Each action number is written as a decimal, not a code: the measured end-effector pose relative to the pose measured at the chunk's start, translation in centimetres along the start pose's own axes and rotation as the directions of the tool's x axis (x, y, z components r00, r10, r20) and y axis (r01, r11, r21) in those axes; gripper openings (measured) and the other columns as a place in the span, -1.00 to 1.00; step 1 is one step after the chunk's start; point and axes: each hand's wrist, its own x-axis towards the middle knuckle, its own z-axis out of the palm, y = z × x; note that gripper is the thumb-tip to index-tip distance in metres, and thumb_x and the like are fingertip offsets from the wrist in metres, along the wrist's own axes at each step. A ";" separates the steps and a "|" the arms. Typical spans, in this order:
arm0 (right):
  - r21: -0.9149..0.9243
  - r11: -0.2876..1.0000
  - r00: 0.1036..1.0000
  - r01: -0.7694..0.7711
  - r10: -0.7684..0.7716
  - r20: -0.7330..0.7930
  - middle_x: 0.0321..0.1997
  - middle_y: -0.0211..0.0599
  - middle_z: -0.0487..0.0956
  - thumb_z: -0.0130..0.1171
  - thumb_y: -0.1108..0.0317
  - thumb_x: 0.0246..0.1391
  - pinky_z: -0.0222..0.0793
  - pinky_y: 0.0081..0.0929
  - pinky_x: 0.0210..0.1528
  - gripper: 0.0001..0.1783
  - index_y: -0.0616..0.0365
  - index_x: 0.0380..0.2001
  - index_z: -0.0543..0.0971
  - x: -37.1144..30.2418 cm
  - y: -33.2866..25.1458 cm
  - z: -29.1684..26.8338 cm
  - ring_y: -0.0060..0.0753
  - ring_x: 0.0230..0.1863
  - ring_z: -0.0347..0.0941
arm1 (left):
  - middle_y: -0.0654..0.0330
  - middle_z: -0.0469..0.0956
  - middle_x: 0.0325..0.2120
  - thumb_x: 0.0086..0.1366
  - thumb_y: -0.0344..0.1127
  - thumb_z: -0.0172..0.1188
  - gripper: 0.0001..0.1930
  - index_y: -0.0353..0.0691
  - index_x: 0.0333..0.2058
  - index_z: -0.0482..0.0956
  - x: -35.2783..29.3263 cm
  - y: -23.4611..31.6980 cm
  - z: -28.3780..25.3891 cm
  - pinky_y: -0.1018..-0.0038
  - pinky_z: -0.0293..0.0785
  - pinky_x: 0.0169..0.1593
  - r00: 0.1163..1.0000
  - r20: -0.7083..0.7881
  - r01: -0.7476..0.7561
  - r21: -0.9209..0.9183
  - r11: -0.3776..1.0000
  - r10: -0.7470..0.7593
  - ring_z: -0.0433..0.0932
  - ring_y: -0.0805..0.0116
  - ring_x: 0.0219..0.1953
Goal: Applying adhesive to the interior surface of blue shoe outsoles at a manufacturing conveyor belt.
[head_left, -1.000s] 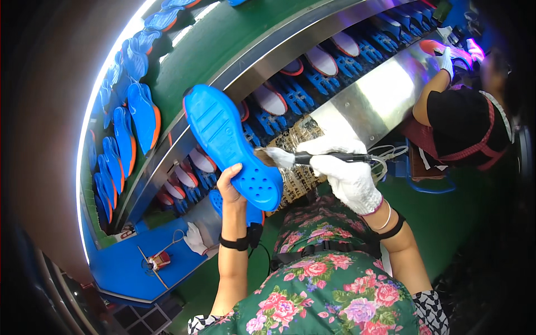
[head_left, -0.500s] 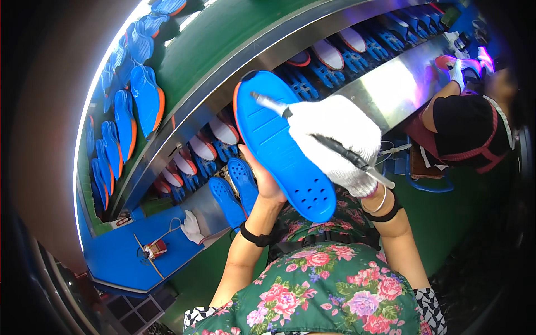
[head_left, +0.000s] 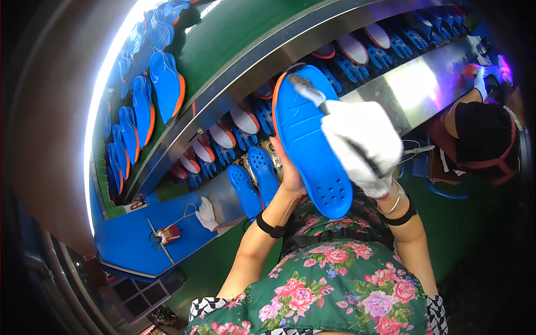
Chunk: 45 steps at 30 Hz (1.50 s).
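The blue shoe sole (head_left: 312, 142) is held up in front of the person's chest, its long axis running from lower right to upper left, the perforated heel end low and the rounded toe end pointing up toward the conveyor; an orange edge shows along its left side. The bare left hand (head_left: 290, 173) grips it from behind, fingers wrapped under the left edge. The gloved right hand (head_left: 363, 145) is closed around a brush (head_left: 306, 89), whose bristled tip rests on the sole near the toe.

Just beyond, two loose blue soles (head_left: 254, 181) lie on the steel ledge. Behind them a rack of shoe lasts (head_left: 234, 125) lines the machine, and blue-and-orange soles (head_left: 164, 84) ride the green belt (head_left: 234, 33). At far right another person (head_left: 480, 134) works at the same line, hemming that side; the green floor lies open below.
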 end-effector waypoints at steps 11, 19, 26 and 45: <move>0.098 0.989 0.990 0.107 -0.115 0.076 -0.10 -0.20 0.73 0.35 0.52 0.03 0.56 -0.28 -0.07 -0.70 0.12 -0.11 0.73 -1.2 -0.2 0.5 -0.18 -0.12 0.66 | 0.06 0.30 0.36 0.24 0.69 -0.31 0.09 -0.10 0.45 0.12 -2.1 0.7 -5.4 0.06 0.32 0.37 0.991 -0.132 -0.086 -0.500 0.862 0.023 0.37 0.06 0.31; 0.284 0.955 0.996 -0.085 0.084 0.017 -0.20 -0.18 0.74 0.42 0.54 -0.08 0.57 -0.31 -0.13 -0.76 0.14 -0.25 0.75 -3.0 0.2 1.3 -0.20 -0.18 0.68 | 0.05 0.28 0.35 0.19 0.72 -0.28 0.12 -0.04 0.47 0.03 -0.9 1.3 -2.8 0.03 0.33 0.36 0.863 -0.475 -0.026 0.302 0.953 0.174 0.36 0.05 0.30; 0.351 0.935 0.994 -0.044 0.006 0.109 -0.24 -0.23 0.75 0.46 0.53 -0.10 0.57 -0.33 -0.16 -0.72 0.08 -0.24 0.76 -4.0 -0.8 0.5 -0.23 -0.24 0.67 | -0.18 0.56 -0.12 -0.07 0.89 -0.25 0.31 -0.36 0.18 0.30 -0.2 1.0 -3.5 0.15 0.59 -0.05 0.987 -0.157 0.040 0.000 0.999 -0.039 0.61 0.02 -0.15; 0.442 0.852 0.959 -0.282 0.246 0.139 -0.15 -0.26 0.74 0.47 0.49 -0.09 0.57 -0.30 -0.17 -0.76 0.05 -0.27 0.75 -7.9 -1.2 0.7 -0.23 -0.22 0.66 | -0.01 0.56 -0.30 0.00 0.76 0.02 0.10 -0.35 -0.04 0.45 2.0 1.8 -5.9 0.20 0.46 0.18 0.988 0.152 0.008 -0.049 0.999 -0.001 0.54 0.05 -0.11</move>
